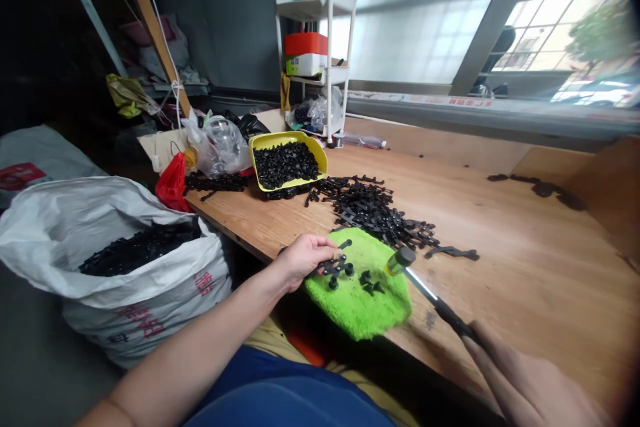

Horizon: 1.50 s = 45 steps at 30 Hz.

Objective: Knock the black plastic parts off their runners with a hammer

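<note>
My left hand (306, 260) pinches a black jointed plastic part (336, 267) over the left side of a bright green cloth (350, 313). Round black caps show at the part's near end. A few small loose black pieces (371, 283) lie on the cloth, right of the held part. Blurred at the lower right, my right hand (520, 373) is wrapped round the black handle of a small mallet (425, 292). The mallet's head, dark and yellowish, is over the cloth's upper right edge. Just behind the cloth spreads a heap of black strip parts (375, 210).
A yellow tray (324, 165) of small black pieces stands behind the heap. White sack (45, 213) with black parts is left of the wooden table (500, 233). Plastic bags (220, 147), a red bag (173, 183) and a white shelf rack (330, 47) are farther back.
</note>
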### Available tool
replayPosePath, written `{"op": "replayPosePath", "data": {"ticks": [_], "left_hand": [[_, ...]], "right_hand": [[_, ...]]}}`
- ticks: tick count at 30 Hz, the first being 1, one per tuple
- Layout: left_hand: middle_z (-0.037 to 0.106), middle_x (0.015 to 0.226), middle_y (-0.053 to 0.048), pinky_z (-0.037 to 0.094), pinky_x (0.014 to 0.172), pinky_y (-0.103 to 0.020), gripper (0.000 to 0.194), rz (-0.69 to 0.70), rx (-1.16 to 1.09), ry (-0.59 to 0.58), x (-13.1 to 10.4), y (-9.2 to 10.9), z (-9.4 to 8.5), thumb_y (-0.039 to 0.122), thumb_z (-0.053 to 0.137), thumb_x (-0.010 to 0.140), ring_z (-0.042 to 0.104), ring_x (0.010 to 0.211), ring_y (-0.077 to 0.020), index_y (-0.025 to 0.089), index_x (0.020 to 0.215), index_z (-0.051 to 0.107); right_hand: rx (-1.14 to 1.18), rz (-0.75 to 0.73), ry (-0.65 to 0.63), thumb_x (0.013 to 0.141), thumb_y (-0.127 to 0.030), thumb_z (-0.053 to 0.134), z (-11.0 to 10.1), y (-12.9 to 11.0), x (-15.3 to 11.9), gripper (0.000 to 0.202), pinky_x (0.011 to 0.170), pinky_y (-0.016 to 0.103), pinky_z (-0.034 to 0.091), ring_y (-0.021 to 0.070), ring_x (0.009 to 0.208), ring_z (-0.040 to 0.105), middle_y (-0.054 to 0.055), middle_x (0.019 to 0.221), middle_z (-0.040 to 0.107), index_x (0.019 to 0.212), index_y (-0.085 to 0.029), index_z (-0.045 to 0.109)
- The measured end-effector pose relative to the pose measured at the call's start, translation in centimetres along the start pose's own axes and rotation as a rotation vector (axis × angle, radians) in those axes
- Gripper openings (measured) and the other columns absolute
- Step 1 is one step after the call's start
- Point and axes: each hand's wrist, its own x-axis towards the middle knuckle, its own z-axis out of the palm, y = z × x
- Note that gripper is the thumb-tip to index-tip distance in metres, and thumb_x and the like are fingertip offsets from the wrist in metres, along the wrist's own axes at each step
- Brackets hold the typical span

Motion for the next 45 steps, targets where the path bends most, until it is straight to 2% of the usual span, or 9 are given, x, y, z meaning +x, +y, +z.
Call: {"op": "replayPosePath", "data": {"ticks": [4,8,12,19,26,30,34,38,45], "left_hand": [[0.057,0.052,0.001,0.026,0.035,-0.013,0.027,-0.007,0.018,0.033,-0.6,-0.1,-0.6,0.025,0.072,0.059,0.04,0.037,-0.0022,0.01,0.076,0.057],[0.059,0.056,0.0,0.027,0.036,-0.013,0.027,-0.026,0.024,0.038,-0.7,-0.4,-0.8,0.028,0.072,0.059,0.043,0.04,-0.0032,0.01,0.072,0.058],[0.056,0.053,0.0,0.027,0.036,-0.014,0.022,-0.038,0.079,0.058,-1.0,-0.5,-1.1,0.027,0.069,0.061,0.041,0.04,-0.0032,0.008,0.071,0.063],[0.059,0.056,-0.003,0.03,0.039,-0.016,0.027,-0.003,0.184,-0.001,-1.3,-1.3,-1.9,0.03,0.068,0.062,0.043,0.044,-0.005,0.008,0.077,0.07],[0.06,0.056,-0.002,0.028,0.037,-0.016,0.028,0.03,0.337,-0.03,-0.4,-0.7,-0.9,0.033,0.066,0.062,0.041,0.041,-0.0045,0.01,0.077,0.071],[0.059,0.055,-0.002,0.027,0.035,-0.016,0.03,0.041,0.318,-0.034,0.7,0.1,-0.2,0.033,0.067,0.062,0.041,0.04,-0.0044,0.008,0.077,0.071],[0.06,0.056,-0.002,0.028,0.036,-0.016,0.028,-0.001,0.224,-0.046,0.9,-0.1,-1.1,0.032,0.069,0.061,0.042,0.041,-0.0039,0.008,0.076,0.071],[0.06,0.057,-0.002,0.028,0.036,-0.015,0.029,-0.024,0.192,-0.03,0.5,-0.4,-1.8,0.033,0.071,0.059,0.042,0.043,-0.0037,0.009,0.075,0.071],[0.056,0.053,0.0,0.027,0.035,-0.015,0.024,-0.033,0.236,-0.061,0.8,0.1,-1.0,0.029,0.068,0.062,0.039,0.039,-0.0026,0.008,0.072,0.07]], "right_hand": [[-0.088,0.054,-0.275,0.085,-0.063,0.01,-0.8,-2.9,1.4,0.059,0.054,0.032,0.045,0.0255,0.069,0.059,0.007,0.075,0.06,0.102,-0.027,0.053],[-0.093,0.014,-0.374,0.085,-0.056,0.012,-0.4,-5.4,3.3,0.046,0.053,0.033,0.039,0.0267,0.067,0.057,0.006,0.071,0.058,0.087,-0.025,0.047],[-0.027,-0.018,-0.37,0.089,-0.052,0.014,0.4,-5.4,3.9,0.039,0.057,0.032,0.038,0.0228,0.065,0.054,0.001,0.065,0.053,0.077,-0.026,0.04],[0.146,0.043,-0.328,0.084,-0.068,0.013,1.2,-1.5,2.8,0.062,0.072,0.028,0.045,0.0254,0.11,0.044,0.008,0.114,0.053,0.109,-0.023,0.046],[0.333,0.116,-0.36,0.081,-0.069,0.03,2.4,0.3,2.0,0.058,0.072,0.021,0.048,0.0227,0.112,0.042,-0.001,0.118,0.052,0.114,-0.027,0.053],[0.315,0.031,-0.255,0.084,-0.061,0.038,3.3,1.2,1.8,0.052,0.076,0.025,0.048,0.0245,0.111,0.043,0.0,0.119,0.049,0.115,-0.023,0.057],[0.243,-0.003,-0.109,0.088,-0.055,0.034,3.8,1.5,1.2,0.049,0.088,0.032,0.041,0.0256,0.107,0.047,0.002,0.116,0.051,0.116,-0.022,0.057],[0.197,-0.074,-0.158,0.088,-0.054,0.03,4.2,1.8,1.0,0.047,0.088,0.032,0.04,0.0238,0.105,0.049,0.0,0.114,0.054,0.118,-0.027,0.054],[0.237,-0.059,-0.144,0.088,-0.053,0.031,5.3,3.4,1.4,0.048,0.086,0.032,0.037,0.0237,0.104,0.049,0.001,0.112,0.055,0.119,-0.025,0.055]]}}
